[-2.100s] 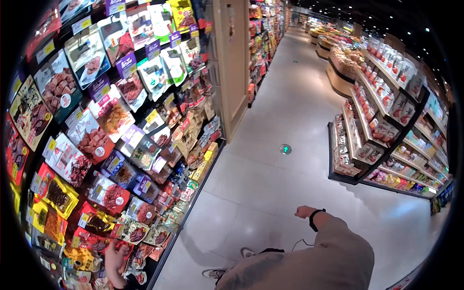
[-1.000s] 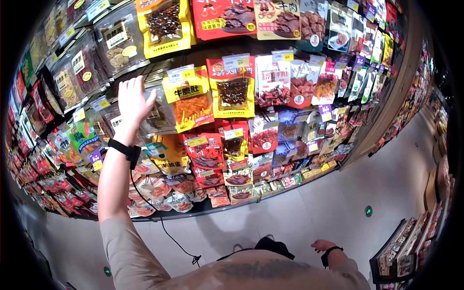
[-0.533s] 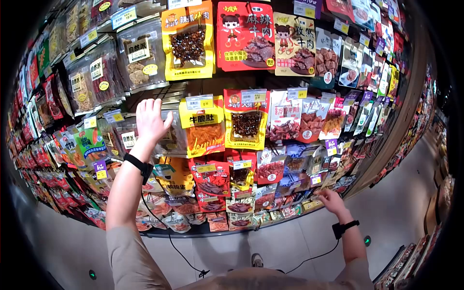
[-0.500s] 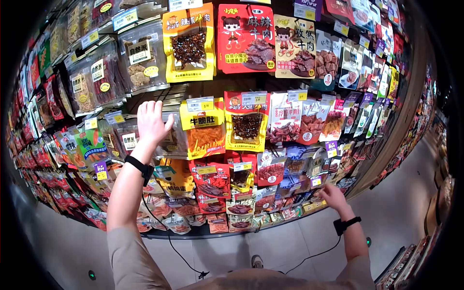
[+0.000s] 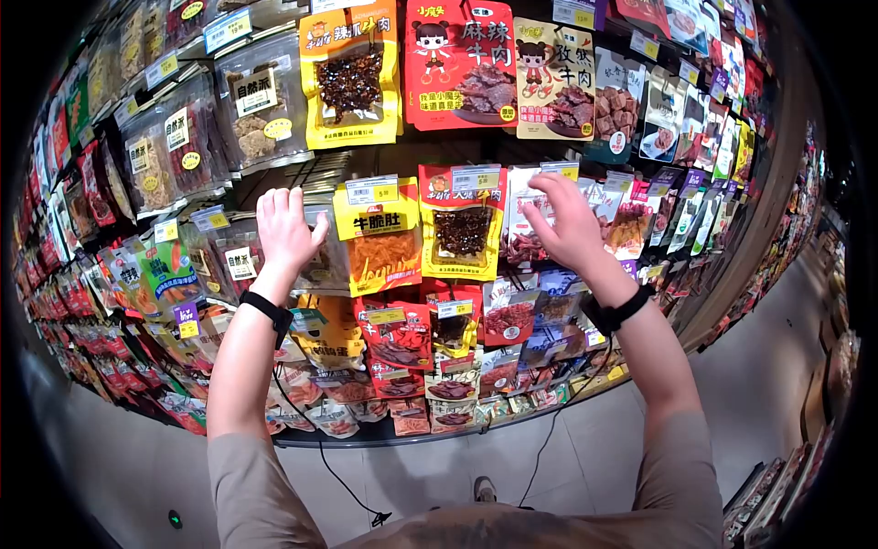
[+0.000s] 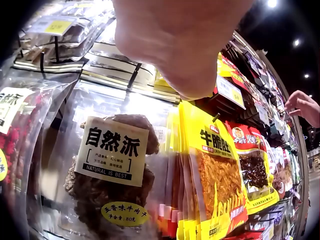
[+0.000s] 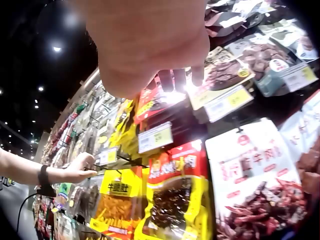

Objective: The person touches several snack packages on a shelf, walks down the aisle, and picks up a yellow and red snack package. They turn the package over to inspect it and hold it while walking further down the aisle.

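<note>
My left hand (image 5: pixel 286 229) is raised at the middle row of the snack rack, fingers fairly straight. It overlaps a clear pack of dried meat (image 6: pixel 112 170) with a cream label. Just to its right hangs a yellow beef tripe pack (image 5: pixel 380 238), then a red and yellow beef pack (image 5: pixel 460 224). My right hand (image 5: pixel 567 220) is up at the same height, fingers loosely bent and nothing in them. Behind it is a white beef pack (image 7: pixel 257 175) with red pieces printed on it. In the right wrist view the fingers point toward the rack.
Above hang an orange-yellow pack (image 5: pixel 350 78), a red pack (image 5: pixel 462 64) and a cream pack (image 5: pixel 555 87). Price tags (image 5: pixel 372 190) stick out on the hooks. A black cable (image 5: pixel 320 448) hangs from my left wrist. Grey floor (image 5: pixel 594 439) lies below, with another shelf (image 5: pixel 768 494) at lower right.
The head view has turned from the aisle to the rack. My left hand came up and now stays nearly still. My right hand has risen from low beside me to the middle row.
</note>
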Motion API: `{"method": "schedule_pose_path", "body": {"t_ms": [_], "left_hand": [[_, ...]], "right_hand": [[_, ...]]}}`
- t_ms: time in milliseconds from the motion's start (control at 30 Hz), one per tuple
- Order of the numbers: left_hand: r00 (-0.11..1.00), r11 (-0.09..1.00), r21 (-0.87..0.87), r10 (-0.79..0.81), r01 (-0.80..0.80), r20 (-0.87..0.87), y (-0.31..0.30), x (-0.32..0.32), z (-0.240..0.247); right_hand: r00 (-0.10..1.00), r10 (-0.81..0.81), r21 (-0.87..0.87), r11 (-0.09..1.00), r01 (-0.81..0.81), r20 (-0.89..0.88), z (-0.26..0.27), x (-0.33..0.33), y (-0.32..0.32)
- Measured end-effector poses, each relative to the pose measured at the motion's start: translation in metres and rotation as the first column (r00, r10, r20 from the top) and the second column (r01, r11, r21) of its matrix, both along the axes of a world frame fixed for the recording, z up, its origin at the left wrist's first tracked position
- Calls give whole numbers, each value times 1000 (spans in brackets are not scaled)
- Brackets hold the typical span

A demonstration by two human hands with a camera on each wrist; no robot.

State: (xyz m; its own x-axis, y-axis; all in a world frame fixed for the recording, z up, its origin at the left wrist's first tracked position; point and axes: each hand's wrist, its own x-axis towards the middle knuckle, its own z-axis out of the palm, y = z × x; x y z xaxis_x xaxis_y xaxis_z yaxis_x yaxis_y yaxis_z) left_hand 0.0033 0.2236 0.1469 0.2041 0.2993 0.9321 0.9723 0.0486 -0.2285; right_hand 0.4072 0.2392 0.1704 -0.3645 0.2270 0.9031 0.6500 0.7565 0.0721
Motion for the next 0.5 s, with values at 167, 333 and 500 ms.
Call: {"method": "schedule_pose_path", "body": {"t_ms": [167,333,500], "left_hand": [[1000,999,-27,25,-25,-7,-3,1,1],[1000,997,-71,13,-13,3,-6,-4,2],[1000,997,-82,11,-9,18,-6,-4,0]], "right_hand": [[986,-52,57,997,43,159,12,-61,15],[964,-219,77,975,210,147,9,-88,35],[930,-325,3,944,329,173,3,-100,48]]}}
